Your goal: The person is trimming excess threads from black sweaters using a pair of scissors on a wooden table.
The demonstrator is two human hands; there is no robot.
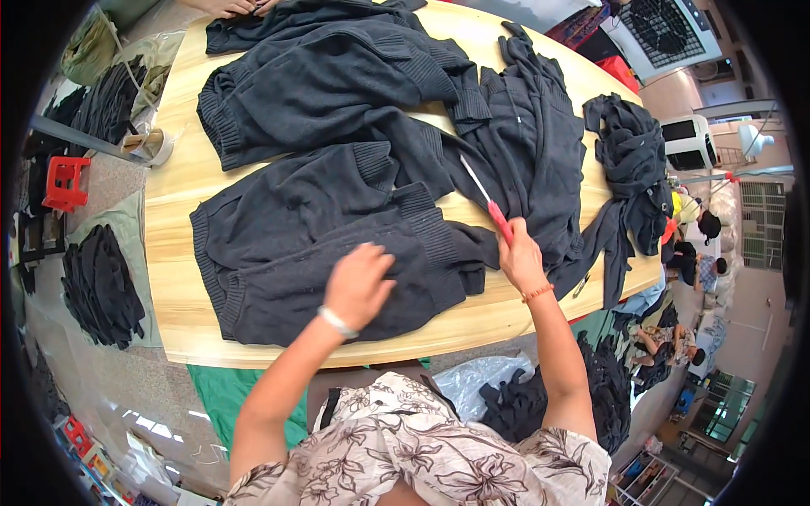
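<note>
Where right grip [521, 255] ends, scissors [499, 221] protrude.

Red stool [64, 200] is standing at left; whitish tub [160, 150] is sitting up and right of it. Green sheet [218, 395] is lying lower left, clear plastic bag [469, 384] is lying crumpled lower center. Black-grilled white unit [663, 29] is showing upper right, boxy white machine [704, 141] is standing below it. Barred panel [762, 223] is showing far right.

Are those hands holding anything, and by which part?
The right hand holds a pointed tool by its red handle; the left hand, blurred over a dark garment, appears empty.
</note>
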